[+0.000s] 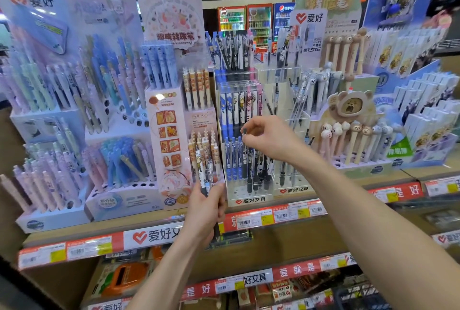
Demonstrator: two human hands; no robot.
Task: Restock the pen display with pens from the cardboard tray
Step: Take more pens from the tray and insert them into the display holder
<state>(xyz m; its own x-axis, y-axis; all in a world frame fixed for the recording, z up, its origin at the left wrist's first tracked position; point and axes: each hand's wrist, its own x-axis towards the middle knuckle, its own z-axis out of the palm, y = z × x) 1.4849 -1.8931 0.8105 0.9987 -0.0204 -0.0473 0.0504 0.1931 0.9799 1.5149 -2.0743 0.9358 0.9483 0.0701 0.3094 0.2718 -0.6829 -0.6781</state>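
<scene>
Right hand [271, 138] pinches pen [245, 133] top at clear display [249, 200]; left hand [204, 212] grips pen bundle [202, 167]

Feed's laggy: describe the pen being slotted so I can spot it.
At the shelf's centre is a clear acrylic stand. In its lowest tier the right hand pinches the dark top of one pen. Unlike the blue pens left of it, it is held.

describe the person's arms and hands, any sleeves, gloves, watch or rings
Both arms are bare as far as the picture shows them. The left forearm and the right forearm show no sleeve or cuff. The left hand and the right hand wear no gloves. No watch or bracelet shows at either wrist, and no ring on the fingers in view.
</scene>
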